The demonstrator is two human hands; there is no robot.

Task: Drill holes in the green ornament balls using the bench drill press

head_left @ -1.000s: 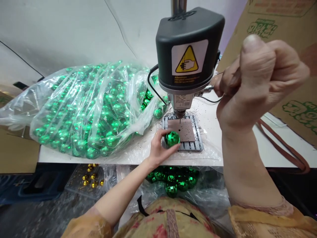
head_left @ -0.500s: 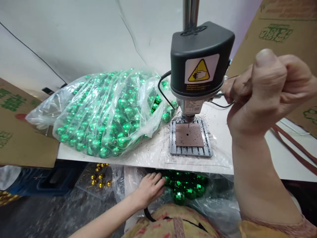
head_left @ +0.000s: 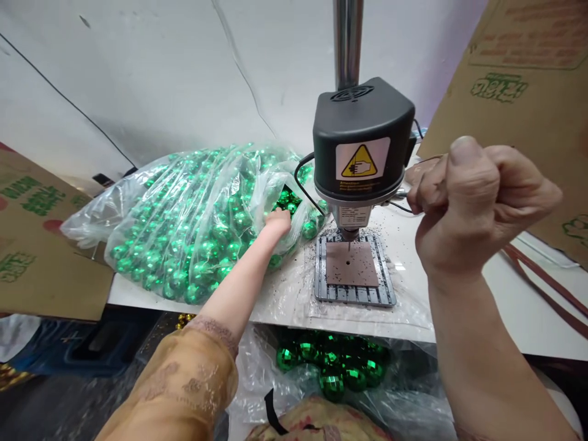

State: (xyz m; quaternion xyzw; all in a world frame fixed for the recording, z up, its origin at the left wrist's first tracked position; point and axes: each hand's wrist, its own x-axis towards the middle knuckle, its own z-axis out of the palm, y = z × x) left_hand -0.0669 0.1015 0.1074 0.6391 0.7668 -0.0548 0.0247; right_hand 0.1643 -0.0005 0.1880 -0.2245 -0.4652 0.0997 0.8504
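My right hand (head_left: 463, 202) is closed in a fist around the feed lever (head_left: 400, 192) on the side of a small black drill press (head_left: 362, 141). My left hand (head_left: 278, 219) reaches into the mouth of a clear plastic bag (head_left: 206, 226) full of shiny green faceted balls. Its fingertips are hidden among the green balls (head_left: 288, 197), so I cannot see what they grip. Below the drill bit (head_left: 349, 246), a brown square plate (head_left: 362, 266) with a small dark hole lies on the slotted metal base (head_left: 386, 297); no ball sits on it.
More green balls (head_left: 331, 381) lie in a plastic-lined space below the table edge, near my lap. Dark shavings are scattered around the base. Cardboard boxes stand left (head_left: 41, 245) and right (head_left: 509, 116). A brown strap (head_left: 546, 288) lies on the table at the right.
My left hand has moved from the green balls below the table edge up and forward into the bag's opening. My right hand stays closed on the lever.
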